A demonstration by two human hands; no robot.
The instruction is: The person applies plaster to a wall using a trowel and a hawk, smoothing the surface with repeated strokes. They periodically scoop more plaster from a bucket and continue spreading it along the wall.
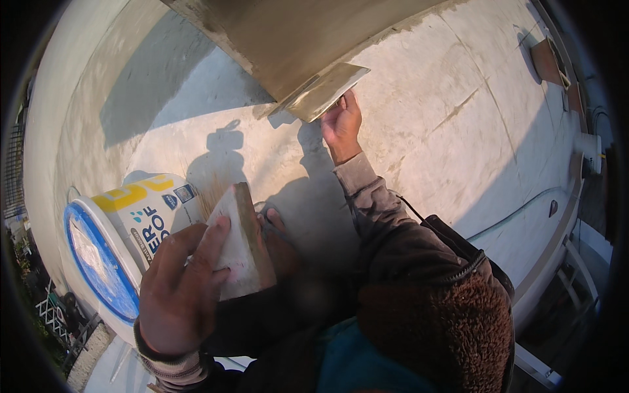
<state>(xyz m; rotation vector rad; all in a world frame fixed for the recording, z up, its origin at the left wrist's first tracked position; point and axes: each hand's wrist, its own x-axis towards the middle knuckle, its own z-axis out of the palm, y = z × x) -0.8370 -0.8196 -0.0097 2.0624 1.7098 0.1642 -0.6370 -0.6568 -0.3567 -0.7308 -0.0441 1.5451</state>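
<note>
The right hand is closed around a flat metal trowel, pressed at the wall's base. The left hand grips a wooden board, beside a white bucket.

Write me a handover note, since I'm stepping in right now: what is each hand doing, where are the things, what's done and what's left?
Right hand: holds the trowel flat against the wall.
Left hand: grips the board, held up near the chest.
Bucket: on its side on the floor, at the left.
Done: the wall near the trowel looks coated, darker and wet.
Left: how much wall remains bare is out of view.
</note>
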